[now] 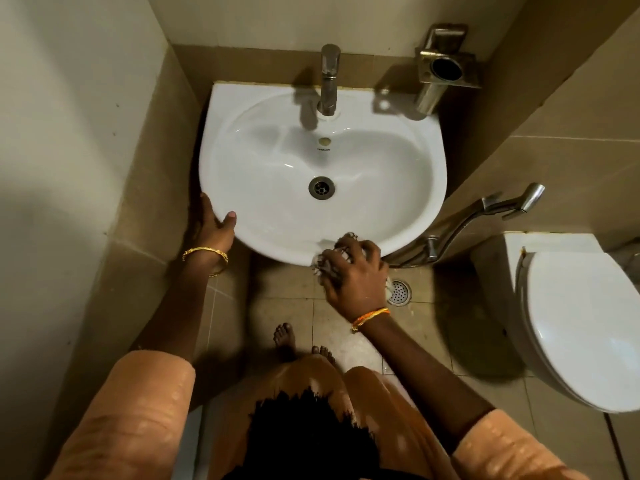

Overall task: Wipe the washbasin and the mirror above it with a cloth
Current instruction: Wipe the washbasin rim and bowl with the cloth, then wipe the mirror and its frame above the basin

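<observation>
The white washbasin [263,202] is fixed to the tiled wall, with a steel tap [329,81] at the back and a drain [321,187] in its bowl. My right hand [353,275] grips a bunched checked cloth [320,263] and holds it against the basin's front rim. At the basin's left front edge my left hand [214,230] holds the rim, thumb on top and fingers under the edge. The mirror is out of view.
A steel holder [445,69] is mounted on the wall right of the tap. A hand sprayer [509,206] on a hose hangs at the right wall. A white toilet [581,323] stands at the right. A floor drain [400,292] and my bare feet lie below the basin.
</observation>
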